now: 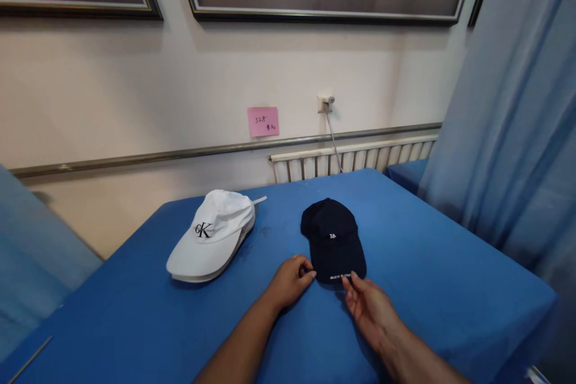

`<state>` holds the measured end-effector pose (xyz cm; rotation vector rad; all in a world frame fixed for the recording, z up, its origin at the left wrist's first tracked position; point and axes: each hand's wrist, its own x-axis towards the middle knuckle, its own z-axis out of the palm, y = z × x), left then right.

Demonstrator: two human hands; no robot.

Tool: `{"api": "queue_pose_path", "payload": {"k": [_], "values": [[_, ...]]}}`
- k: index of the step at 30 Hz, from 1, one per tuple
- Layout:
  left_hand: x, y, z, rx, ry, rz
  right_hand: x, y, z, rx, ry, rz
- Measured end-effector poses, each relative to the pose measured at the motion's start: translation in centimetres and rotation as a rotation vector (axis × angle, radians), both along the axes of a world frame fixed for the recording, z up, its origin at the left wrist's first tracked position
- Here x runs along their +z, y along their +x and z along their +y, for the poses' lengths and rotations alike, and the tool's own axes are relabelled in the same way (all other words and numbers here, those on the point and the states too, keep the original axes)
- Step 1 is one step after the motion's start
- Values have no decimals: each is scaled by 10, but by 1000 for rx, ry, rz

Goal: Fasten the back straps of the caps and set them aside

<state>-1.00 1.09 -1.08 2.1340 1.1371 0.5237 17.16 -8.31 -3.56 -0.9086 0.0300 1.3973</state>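
Observation:
A dark navy or black baseball cap (329, 219) with a small white emblem lies on the blue-covered table, its brim towards me and white lettering along the brim's front edge. My right hand (371, 311) pinches that front edge, right of its middle, between thumb and fingers. At the brim's left front corner is my left hand (290, 281), fingers curled in and the thumb tip against the edge; how firmly it grips is hard to see. To the left sit white baseball caps (216, 237), stacked one in another, the top one bearing black "CK" letters.
The blue tablecloth (279, 222) covers the table up to a radiator (351, 158) and a metal rail (180, 155) on the wall. Blue curtains (490, 132) hang right and left. A thin stick (30, 360) lies at lower left. A pink note (263, 122) is on the wall.

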Motion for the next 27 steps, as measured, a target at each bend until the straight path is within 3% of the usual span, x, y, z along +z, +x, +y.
{"api": "queue_pose_path", "payload": {"k": [4, 8, 14, 18, 22, 27], "values": [[-2, -3, 2, -9, -28, -13, -5, 29, 21, -41, 69, -49], [-2, -4, 5, -20, -16, 14, 6, 76, 53, -83, 96, -44], [0, -1, 8, 16, -3, 62, 32, 154, 139, -132, 179, -107], [-1, 0, 11, 61, -6, 82, 39, 202, 201, -205, 171, -160], [0, 0, 17, 124, -49, 90, 30, 235, 241, -238, 123, -211], [4, 2, 21, 169, -109, 67, 8, 254, 257, -252, 53, -266]]}}
